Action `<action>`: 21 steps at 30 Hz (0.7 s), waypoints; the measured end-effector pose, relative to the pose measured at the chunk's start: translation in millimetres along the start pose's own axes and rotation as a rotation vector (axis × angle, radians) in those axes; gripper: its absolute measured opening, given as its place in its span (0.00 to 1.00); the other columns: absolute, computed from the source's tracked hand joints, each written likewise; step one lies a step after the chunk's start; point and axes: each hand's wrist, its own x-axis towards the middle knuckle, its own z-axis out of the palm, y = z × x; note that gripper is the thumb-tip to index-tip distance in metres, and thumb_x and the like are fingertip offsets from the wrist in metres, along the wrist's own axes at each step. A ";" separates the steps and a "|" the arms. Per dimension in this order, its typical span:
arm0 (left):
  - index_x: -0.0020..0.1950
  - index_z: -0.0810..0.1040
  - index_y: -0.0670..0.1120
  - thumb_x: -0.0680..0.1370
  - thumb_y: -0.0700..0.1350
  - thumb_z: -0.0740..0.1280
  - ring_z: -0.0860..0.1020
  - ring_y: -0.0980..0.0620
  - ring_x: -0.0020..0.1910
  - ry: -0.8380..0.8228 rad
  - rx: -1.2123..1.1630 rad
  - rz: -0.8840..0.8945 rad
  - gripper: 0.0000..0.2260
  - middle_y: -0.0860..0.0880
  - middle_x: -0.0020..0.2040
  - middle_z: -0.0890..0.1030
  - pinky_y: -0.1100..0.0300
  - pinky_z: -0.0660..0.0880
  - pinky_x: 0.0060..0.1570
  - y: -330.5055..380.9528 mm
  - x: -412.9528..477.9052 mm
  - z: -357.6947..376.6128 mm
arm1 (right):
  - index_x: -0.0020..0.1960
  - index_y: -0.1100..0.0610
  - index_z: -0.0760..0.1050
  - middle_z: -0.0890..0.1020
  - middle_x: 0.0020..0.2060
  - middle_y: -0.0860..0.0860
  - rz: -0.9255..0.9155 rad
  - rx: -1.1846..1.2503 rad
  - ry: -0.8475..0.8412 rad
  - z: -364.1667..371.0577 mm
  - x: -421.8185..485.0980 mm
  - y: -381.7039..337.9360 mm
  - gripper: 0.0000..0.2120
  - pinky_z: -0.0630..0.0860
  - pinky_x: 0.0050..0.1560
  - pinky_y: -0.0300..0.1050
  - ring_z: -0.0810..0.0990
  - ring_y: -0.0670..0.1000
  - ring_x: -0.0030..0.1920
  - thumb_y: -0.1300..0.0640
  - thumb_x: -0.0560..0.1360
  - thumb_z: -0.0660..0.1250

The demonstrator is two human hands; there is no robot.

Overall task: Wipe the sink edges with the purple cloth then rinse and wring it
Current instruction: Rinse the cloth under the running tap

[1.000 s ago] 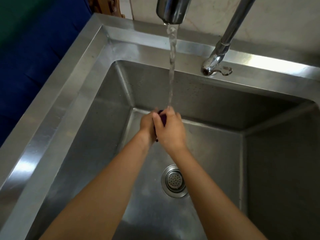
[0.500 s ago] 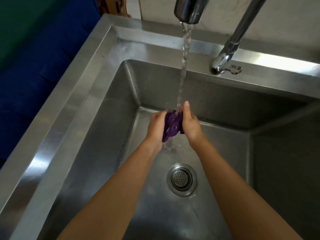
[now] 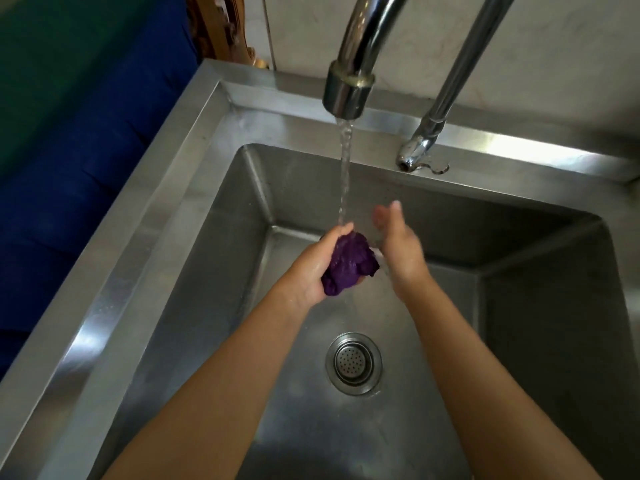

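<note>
Head view, left hand (image 3: 311, 268) gripping purple cloth (image 3: 349, 263) under tap water (image 3: 344, 174), right hand (image 3: 400, 247) straight-fingered beside it

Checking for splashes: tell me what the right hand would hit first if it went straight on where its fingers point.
Probably the back wall of the sink; the right hand aims just right of the water stream. Depth is unclear.

1. I am seeing a blue padded surface (image 3: 86, 161) running along the left.
2. A green surface (image 3: 52, 46) is filling the far left corner.
3. A carved wooden piece (image 3: 221, 32) is standing far back, beside the pale wall (image 3: 554, 46).
</note>
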 end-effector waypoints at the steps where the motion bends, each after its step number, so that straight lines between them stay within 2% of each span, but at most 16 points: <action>1: 0.42 0.76 0.44 0.76 0.51 0.66 0.81 0.50 0.28 0.003 -0.058 -0.011 0.11 0.46 0.31 0.82 0.57 0.80 0.29 2.7 -3.5 2.0 | 0.66 0.59 0.70 0.76 0.62 0.54 0.031 0.157 0.054 -10.8 -2.6 -13.8 0.26 0.71 0.64 0.49 0.75 0.52 0.63 0.44 0.81 0.44; 3: 0.43 0.76 0.43 0.76 0.50 0.65 0.82 0.48 0.30 -0.009 -0.166 -0.017 0.10 0.45 0.32 0.83 0.52 0.81 0.32 6.2 -9.0 3.8 | 0.65 0.59 0.70 0.78 0.59 0.55 0.036 0.308 0.099 -29.5 -8.4 -42.2 0.29 0.78 0.53 0.49 0.80 0.54 0.55 0.41 0.80 0.43; 6: 0.49 0.77 0.43 0.76 0.51 0.64 0.84 0.47 0.35 -0.011 -0.240 -0.011 0.12 0.43 0.39 0.84 0.51 0.81 0.36 7.2 -13.4 1.6 | 0.61 0.55 0.70 0.82 0.50 0.54 0.031 0.164 0.032 -41.5 -11.0 -77.4 0.26 0.79 0.46 0.47 0.83 0.53 0.45 0.38 0.79 0.46; 8: 0.49 0.77 0.42 0.75 0.52 0.66 0.84 0.46 0.36 0.012 -0.267 -0.013 0.13 0.42 0.41 0.84 0.51 0.81 0.37 7.7 -17.7 1.6 | 0.55 0.53 0.69 0.83 0.42 0.54 0.054 0.021 -0.008 -40.8 -8.6 -95.1 0.19 0.77 0.38 0.43 0.80 0.50 0.36 0.40 0.79 0.49; 10: 0.51 0.77 0.42 0.74 0.52 0.67 0.83 0.45 0.36 0.029 -0.291 -0.030 0.14 0.42 0.41 0.83 0.53 0.81 0.35 8.8 -22.8 3.5 | 0.51 0.56 0.70 0.81 0.35 0.53 0.099 -0.070 -0.007 -41.4 -3.3 -103.8 0.16 0.70 0.30 0.39 0.73 0.47 0.28 0.44 0.80 0.53; 14: 0.45 0.77 0.43 0.74 0.52 0.67 0.82 0.46 0.32 0.055 -0.288 -0.046 0.12 0.43 0.37 0.83 0.56 0.79 0.30 11.2 -27.8 6.5 | 0.40 0.57 0.71 0.73 0.30 0.51 0.113 -0.103 -0.013 -45.7 7.6 -104.3 0.13 0.61 0.22 0.37 0.64 0.46 0.25 0.49 0.78 0.60; 19: 0.40 0.78 0.44 0.74 0.52 0.67 0.80 0.48 0.30 0.088 -0.295 -0.041 0.11 0.44 0.32 0.82 0.60 0.77 0.26 14.7 -32.5 10.7 | 0.38 0.57 0.70 0.69 0.27 0.50 0.068 -0.031 -0.057 -46.1 9.7 -100.8 0.12 0.59 0.21 0.36 0.62 0.44 0.22 0.52 0.78 0.61; 21: 0.41 0.77 0.44 0.73 0.52 0.67 0.79 0.47 0.32 0.090 -0.303 -0.041 0.11 0.44 0.32 0.81 0.60 0.77 0.26 15.4 -33.9 12.4 | 0.37 0.57 0.69 0.69 0.26 0.50 0.055 0.021 -0.070 -46.5 9.7 -98.2 0.13 0.58 0.20 0.36 0.62 0.43 0.21 0.53 0.79 0.60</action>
